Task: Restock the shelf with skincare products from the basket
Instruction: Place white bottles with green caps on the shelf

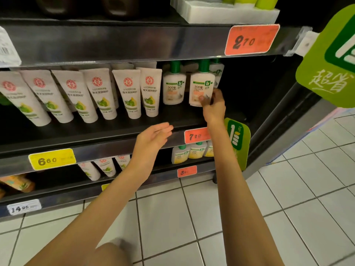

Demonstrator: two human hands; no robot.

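My right hand [212,104] pinches the lotion bottle [200,87] low down, standing it on the shelf [107,131] beside another bottle [173,87]. My left hand [153,136] hovers, fingers straight together.

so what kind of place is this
Most likely a supermarket or drugstore skincare aisle: coloured price tags on the shelf edges, a row of identical white tubes facing out, and the right hand gripping a green-capped lotion bottle.
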